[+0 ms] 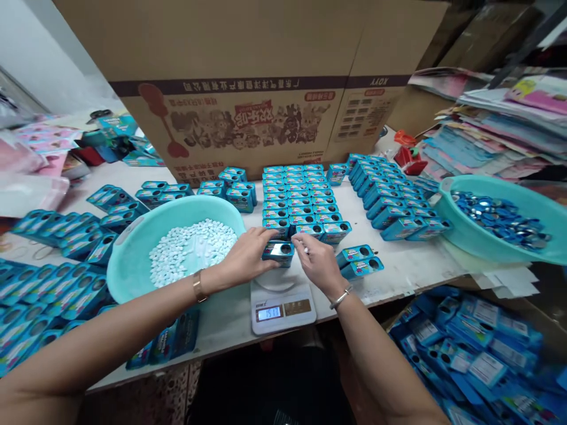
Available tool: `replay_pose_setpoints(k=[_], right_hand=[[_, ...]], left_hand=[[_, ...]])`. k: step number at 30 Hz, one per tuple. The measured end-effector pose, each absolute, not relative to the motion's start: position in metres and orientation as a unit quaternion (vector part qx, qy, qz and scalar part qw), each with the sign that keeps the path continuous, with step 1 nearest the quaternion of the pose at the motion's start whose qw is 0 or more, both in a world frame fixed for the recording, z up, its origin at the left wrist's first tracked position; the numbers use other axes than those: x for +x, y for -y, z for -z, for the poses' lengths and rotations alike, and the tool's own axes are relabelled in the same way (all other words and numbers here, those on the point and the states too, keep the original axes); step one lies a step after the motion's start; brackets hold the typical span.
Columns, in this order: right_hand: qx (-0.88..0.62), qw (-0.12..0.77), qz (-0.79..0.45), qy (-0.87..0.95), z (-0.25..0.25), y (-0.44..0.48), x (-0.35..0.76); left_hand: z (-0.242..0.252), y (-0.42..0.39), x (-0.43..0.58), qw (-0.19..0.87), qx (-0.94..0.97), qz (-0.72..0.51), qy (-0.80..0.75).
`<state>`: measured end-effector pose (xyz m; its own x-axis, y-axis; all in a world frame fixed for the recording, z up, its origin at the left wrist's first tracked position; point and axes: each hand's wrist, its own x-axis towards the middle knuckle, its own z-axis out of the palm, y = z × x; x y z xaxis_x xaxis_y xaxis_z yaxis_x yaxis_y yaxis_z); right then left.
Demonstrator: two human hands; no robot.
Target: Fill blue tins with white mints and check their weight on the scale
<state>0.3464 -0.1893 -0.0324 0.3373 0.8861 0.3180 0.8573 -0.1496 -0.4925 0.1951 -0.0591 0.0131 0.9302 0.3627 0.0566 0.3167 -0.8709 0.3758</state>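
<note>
A small blue tin (278, 252) with a dark round hole in its top stands on the white kitchen scale (283, 313), whose display is lit. My left hand (248, 255) grips this tin from the left, thumb in front and fingers behind. Close to the hole on the right, my right hand (318, 261) is closed in a pinch, with a bit of white showing between the fingers, apparently small white tablets. To the left, a turquoise basin (128, 254) holds many white tablets (170, 251). Two more blue tins (361, 262) stand right of my right hand.
Rows of blue tins (299, 198) stand behind the scale, with further rows (392, 198) to the right and left (53, 289). A large carton (248, 53) rises behind. Another basin (496, 251) holds shiny blue parts. Blue boxes (473, 348) fill a container below the table's right edge.
</note>
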Motion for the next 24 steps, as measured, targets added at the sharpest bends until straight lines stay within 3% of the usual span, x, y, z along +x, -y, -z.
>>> replay_pose_setpoints(k=[5,13,16,20,24], right_hand=[[-0.730,0.356,-0.017,0.584,0.017,0.193,0.333],[-0.653,0.706,-0.143,0.233,0.015,0.274,0.359],[-0.577,0.790,-0.172,0.119,0.017,0.304,0.369],[-0.559,0.814,-0.152,0.027,0.027,0.334,0.386],[-0.570,0.805,-0.157,-0.035,0.049,0.360,0.409]], left_hand=[[-0.005,0.063,0.204,0.133,0.977,-0.024,-0.164],[-0.041,0.051,0.234,0.133,0.979,-0.059,-0.142],[-0.069,0.043,0.280,0.111,0.980,-0.109,-0.124],[-0.090,0.036,0.372,0.073,0.979,-0.151,-0.119],[-0.074,0.033,0.470,0.017,0.986,-0.110,-0.125]])
